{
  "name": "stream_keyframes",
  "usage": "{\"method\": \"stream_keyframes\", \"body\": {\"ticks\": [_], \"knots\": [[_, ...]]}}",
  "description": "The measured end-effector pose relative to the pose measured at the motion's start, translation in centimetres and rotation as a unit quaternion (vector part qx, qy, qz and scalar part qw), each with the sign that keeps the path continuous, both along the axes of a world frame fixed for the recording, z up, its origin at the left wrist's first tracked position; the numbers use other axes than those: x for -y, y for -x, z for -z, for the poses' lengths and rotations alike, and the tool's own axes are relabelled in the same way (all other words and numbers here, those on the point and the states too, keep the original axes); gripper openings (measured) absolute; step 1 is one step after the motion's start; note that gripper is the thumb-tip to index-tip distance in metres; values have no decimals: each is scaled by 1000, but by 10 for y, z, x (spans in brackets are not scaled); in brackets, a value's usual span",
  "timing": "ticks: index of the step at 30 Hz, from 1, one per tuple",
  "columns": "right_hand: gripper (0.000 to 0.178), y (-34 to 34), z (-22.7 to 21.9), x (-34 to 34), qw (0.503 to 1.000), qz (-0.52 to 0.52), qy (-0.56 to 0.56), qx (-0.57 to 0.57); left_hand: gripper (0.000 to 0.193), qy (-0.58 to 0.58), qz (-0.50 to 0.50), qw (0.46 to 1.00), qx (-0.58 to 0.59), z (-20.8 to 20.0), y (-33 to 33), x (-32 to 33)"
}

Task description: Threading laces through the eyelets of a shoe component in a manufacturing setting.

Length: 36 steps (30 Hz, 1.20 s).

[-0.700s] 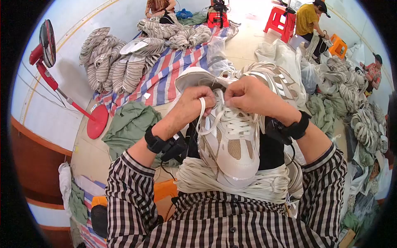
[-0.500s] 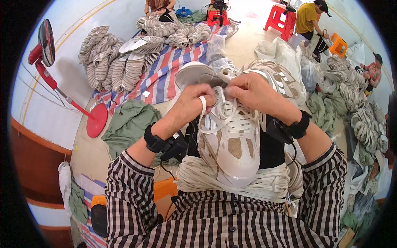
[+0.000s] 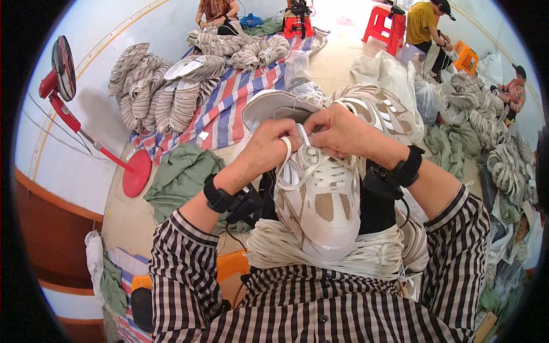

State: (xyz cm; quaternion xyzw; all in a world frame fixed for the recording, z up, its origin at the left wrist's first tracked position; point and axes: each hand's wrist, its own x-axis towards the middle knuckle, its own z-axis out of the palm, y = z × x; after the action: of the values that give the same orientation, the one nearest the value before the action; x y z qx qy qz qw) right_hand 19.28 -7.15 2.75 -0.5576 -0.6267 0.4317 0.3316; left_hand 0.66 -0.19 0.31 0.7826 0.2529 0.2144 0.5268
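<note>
Pinching a flat white lace (image 3: 331,178), a person's left hand (image 3: 267,146) and right hand (image 3: 346,131) meet at the ankle end of a beige-and-white shoe (image 3: 330,226) above the lap (image 3: 374,214), toe toward the body. Each grip is closed, thumb to finger; the right's hold, partly hidden, appears to be on lace too. The shoe looks light, soft above, stiffer below, best steadied by its sides; the limp lace, prone to twisting, is best taken near its tip.

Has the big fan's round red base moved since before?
No, neither way: the round red base sits in the same place relative to the brown panel; only the whole view shifted slightly.
</note>
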Motion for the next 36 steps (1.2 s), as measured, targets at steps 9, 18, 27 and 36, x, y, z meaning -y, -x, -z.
{"method": "stream_keyframes", "body": {"ticks": [9, 18, 27, 36], "knots": [[12, -8, -11, 16, 925, -16, -232, 300, 15, 61, 28, 997, 22, -1, 0, -8], [12, -139, 26, 89, 834, 206, -187, 476, 24, -78, -44, 996, 20, 12, -4, 2], [15, -75, 28, 81, 925, 170, -245, 235, 17, -97, -87, 991, 27, -2, -3, 18], [14, -54, 24, 59, 928, 123, -309, 168, 23, -38, -45, 998, 27, -8, 9, 9]]}}
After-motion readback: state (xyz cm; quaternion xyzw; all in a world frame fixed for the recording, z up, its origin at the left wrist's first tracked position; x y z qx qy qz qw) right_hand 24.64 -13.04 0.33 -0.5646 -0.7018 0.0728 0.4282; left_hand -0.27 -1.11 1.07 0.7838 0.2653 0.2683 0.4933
